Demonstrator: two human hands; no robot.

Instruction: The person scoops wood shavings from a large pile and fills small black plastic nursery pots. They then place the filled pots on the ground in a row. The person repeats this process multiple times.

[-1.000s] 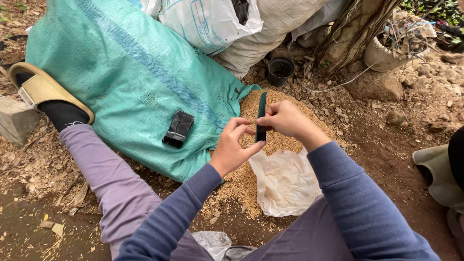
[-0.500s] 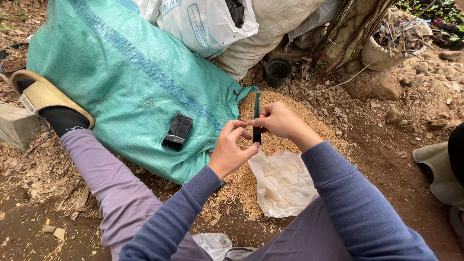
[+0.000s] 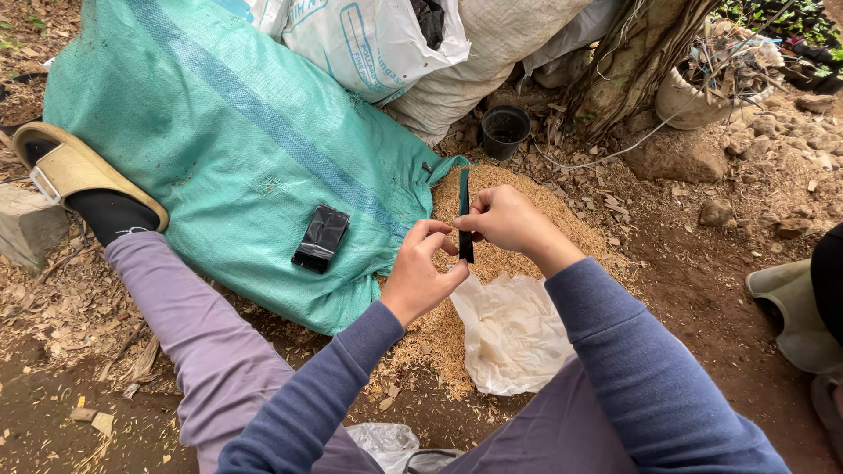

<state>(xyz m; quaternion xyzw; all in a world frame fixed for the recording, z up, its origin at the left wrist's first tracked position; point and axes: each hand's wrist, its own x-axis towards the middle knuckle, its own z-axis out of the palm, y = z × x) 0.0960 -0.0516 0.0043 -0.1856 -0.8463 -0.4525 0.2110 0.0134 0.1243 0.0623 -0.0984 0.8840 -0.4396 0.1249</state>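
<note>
Seen from a head-worn camera looking down, a seated person works over bare soil, legs in lilac trousers stretched out and a tan sandal [image 3: 75, 167] on the left foot. Largest in view is a teal woven sack [image 3: 219, 149] with a blue stripe, lying on its side at upper left. On it rests a small stack of flat black plastic bags [image 3: 321, 238]. Behind it lean a white printed sack [image 3: 369, 39] with blue markings and a plain cream sack [image 3: 492, 44], beside a tree trunk [image 3: 637, 61]. A small black pot [image 3: 506, 130] stands at the trunk's foot.

From the teal sack's mouth spills a mound of rice husks [image 3: 518, 202], with a crumpled clear plastic sheet [image 3: 514, 329] lying on its near edge.

Above the husks, both hands meet on a narrow, folded black nursery bag [image 3: 464, 206], held upright on edge. The right hand [image 3: 509, 219] is closed around its middle, thumb and fingers pinching it. The left hand [image 3: 421, 272] is half curled, its thumb and forefinger gripping the lower end.

Judging by this grip, the bag is being worked open; separating its two layers calls for a rubbing pinch at the edge.
</note>
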